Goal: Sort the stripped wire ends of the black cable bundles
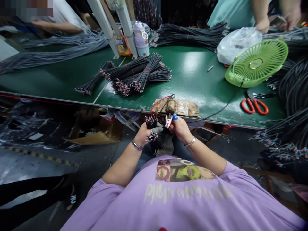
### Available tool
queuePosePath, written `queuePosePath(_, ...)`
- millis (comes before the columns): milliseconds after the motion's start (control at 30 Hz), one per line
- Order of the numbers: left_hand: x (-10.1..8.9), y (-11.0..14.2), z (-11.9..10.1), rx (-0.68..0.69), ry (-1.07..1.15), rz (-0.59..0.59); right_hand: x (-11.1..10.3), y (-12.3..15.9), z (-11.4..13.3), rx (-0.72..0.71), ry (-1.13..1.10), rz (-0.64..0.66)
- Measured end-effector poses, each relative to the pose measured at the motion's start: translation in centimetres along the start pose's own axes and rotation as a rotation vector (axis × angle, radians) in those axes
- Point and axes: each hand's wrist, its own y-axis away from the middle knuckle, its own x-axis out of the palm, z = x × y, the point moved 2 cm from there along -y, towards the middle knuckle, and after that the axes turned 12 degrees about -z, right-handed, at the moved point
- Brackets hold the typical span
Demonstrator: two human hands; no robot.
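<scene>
My left hand (142, 133) is wrapped round a bundle of short black cables (150, 121), whose stripped ends show red and white wire tips. A grey covering is on its thumb. Just to the right, my right hand (181, 128), with blue wrapping on the thumb, pinches a small pale pink clip (168, 121) close to the bundle; its fingertips are partly hidden. Beyond both hands, at the table's front edge, lies a wooden block (186, 108) with a brownish lump on it and red and black leads around it.
Bundles of black cables (139, 72) lie on the green table (192, 69). A green fan (256, 62), red-handled scissors (254, 106) and a plastic bag (237, 43) stand to the right. A lilac bottle (141, 38) is behind. Co-workers' arms show at the far side.
</scene>
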Motion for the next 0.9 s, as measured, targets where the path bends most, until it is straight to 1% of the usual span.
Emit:
queuePosePath(100, 0.2, -0.2, 0.1, -0.022, -0.011, 0.021, 0.7, -0.1, -0.4, 0.231, -0.141, 0.081)
queuePosePath(167, 0.3, -0.3, 0.2, -0.036, -0.015, 0.028, 1.1, -0.2, -0.4, 0.325, -0.234, 0.074)
queuePosePath(233, 0.4, -0.3, 0.2, -0.046, -0.027, 0.029, 1.4, -0.4, -0.4, 0.335, -0.298, 0.038)
queuePosePath(333, 0.5, -0.3, 0.3, -0.031, -0.046, 0.029, 1.6, -0.5, -0.5, 0.313, -0.324, 0.009)
queuePosePath(533, 0.3, -0.3, 0.6, -0.027, -0.034, 0.048, 1.2, 0.0, -0.9, 0.322, -0.302, 0.085)
queuePosePath(633, 0.2, 0.0, 0.6, -0.039, -0.043, 0.066, 0.9, 0.5, -0.8, 0.401, -0.353, 0.115)
queuePosePath(767, 0.0, 0.6, 0.7, -0.023, -0.097, 0.082, 0.1, 1.6, -0.8, 0.554, -0.420, 0.161)
queuePosePath(833, 0.0, 0.9, 0.8, 0.000, -0.136, 0.092, -0.4, 2.4, -1.0, 0.640, -0.411, 0.188)
queuePosePath(900, 0.0, 1.1, 1.0, 0.044, -0.170, 0.094, -0.9, 3.2, -1.4, 0.677, -0.374, 0.217)
